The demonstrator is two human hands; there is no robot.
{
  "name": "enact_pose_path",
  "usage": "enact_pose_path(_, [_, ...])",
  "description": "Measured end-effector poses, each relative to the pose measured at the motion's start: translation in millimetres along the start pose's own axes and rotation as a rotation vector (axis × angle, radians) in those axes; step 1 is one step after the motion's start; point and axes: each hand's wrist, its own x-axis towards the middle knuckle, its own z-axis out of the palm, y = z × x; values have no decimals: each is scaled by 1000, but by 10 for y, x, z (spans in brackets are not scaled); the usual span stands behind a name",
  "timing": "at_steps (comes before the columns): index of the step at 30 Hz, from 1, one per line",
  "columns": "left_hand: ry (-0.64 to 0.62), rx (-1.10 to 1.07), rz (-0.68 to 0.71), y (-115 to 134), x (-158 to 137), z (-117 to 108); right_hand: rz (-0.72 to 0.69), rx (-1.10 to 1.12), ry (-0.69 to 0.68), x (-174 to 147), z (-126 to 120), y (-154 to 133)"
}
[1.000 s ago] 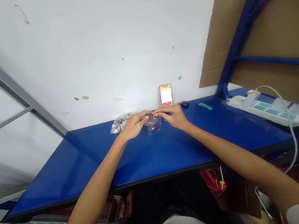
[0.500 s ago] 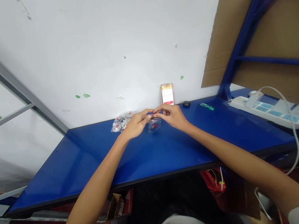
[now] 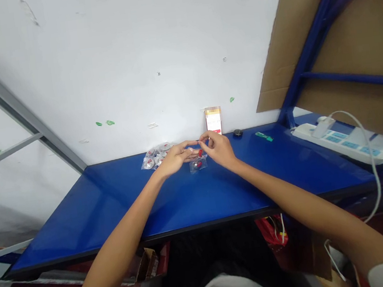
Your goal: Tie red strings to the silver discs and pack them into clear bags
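Over the middle of the blue table my two hands meet at the fingertips. My left hand [image 3: 176,159] has its fingers closed around a small red piece [image 3: 200,152], whose kind is too small to make out. The thumb and forefinger of my right hand [image 3: 219,149] pinch at the tip of my left forefinger; what they hold there cannot be made out. Just below the fingers is a small clear plastic bag [image 3: 198,165] with a dark round item and a red part inside. Whether it hangs from my left hand or lies on the table is unclear.
Several clear bags [image 3: 150,162] with silvery round items and red parts lie left of my hands. A phone [image 3: 213,123] leans on the wall. To the right are a black round object [image 3: 237,133], a green tool [image 3: 263,136] and a white power strip [image 3: 347,143] with a cable.
My right hand has drawn slightly back from my left. The red piece now shows more clearly at my left fingers, and more of the small bag is visible.
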Motion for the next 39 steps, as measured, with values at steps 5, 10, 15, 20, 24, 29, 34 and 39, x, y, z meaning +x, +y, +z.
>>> enact_pose_path(5, [137, -10, -74, -64, 29, 106, 1, 112, 27, -10, -18, -52])
enact_pose_path(10, [210, -139, -176, -197, 71, 78, -262, 169, -83, -15, -161, -80])
enact_pose_path(15, [213, -120, -92, -186, 73, -46, -330, 83, -251, 46, -234, -104])
enact_pose_path(20, [188, -115, 28, -73, 44, -73, -292, 33, -286, 111, -298, 13])
enact_pose_path(24, [188, -111, 29, -52, 36, -58, -137, 131, -437, 72, -219, 172])
enact_pose_path(29, [239, -93, 52, -70, 50, -88, 55, 323, -633, -11, -62, 294])
enact_pose_path(34, [293, 82, 168, -47, 53, -131, 137, 448, -644, -39, 51, 284])
enact_pose_path(39, [318, 110, 240, -37, 67, -142, 198, 568, -524, -61, 95, 262])
